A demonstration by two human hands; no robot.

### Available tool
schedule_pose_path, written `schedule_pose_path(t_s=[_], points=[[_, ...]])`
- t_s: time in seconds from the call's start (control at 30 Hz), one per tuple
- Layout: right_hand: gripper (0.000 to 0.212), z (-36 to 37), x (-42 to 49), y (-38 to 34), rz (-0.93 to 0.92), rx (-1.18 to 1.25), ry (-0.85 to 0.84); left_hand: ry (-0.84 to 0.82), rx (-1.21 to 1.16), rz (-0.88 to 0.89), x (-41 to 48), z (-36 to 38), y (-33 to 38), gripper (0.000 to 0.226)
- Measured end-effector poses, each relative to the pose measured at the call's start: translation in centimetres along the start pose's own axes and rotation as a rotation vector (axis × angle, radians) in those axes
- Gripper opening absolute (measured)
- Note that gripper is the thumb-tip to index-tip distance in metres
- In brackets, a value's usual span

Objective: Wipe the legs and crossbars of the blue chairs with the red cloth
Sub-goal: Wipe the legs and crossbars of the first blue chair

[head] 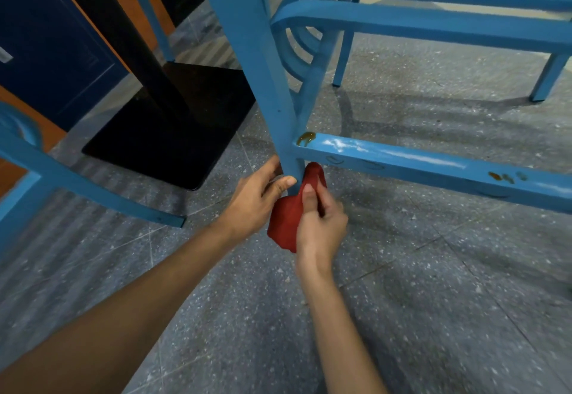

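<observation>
Low on the chair leg, left hand grips it; right hand pinches the red cloth against it. Risk: a bunched cloth likely smears the brown stains along the crossbar instead of lifting them.

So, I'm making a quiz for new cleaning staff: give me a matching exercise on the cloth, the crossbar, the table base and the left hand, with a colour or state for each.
1 cloth
2 crossbar
3 table base
4 left hand

A black, flat on the floor
B red, gripped by the right hand
C blue, with brown stains
D gripping the chair leg

Pairs: 1-B, 2-C, 3-A, 4-D.
</observation>
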State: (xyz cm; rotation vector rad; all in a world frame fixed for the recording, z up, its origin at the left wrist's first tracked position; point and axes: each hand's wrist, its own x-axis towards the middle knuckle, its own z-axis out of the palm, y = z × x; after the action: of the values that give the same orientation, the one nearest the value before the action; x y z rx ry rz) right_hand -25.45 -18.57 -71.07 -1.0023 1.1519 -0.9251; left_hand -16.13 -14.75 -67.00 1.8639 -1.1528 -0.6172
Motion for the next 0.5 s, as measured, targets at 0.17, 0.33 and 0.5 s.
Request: schedule_pose_path(t_s=[0.17,0.33,0.5], points=[[0.027,-0.3,-0.2,2.0,0.086,-0.094,-0.017,-0.071,0.007,-0.084,0.2,-0.7,0.6,0.034],[0.028,-0.1,2.1,-1.3,0.207,-0.202,-0.038,-0.195,0.025,-0.144,0.7,-1.9,1.7,0.036],[0.026,-0.1,0.0,-3.6,0.074,-0.139,-0.036,-0.238,-0.037,-0.195,0.5,-2.6,3.5,0.045]])
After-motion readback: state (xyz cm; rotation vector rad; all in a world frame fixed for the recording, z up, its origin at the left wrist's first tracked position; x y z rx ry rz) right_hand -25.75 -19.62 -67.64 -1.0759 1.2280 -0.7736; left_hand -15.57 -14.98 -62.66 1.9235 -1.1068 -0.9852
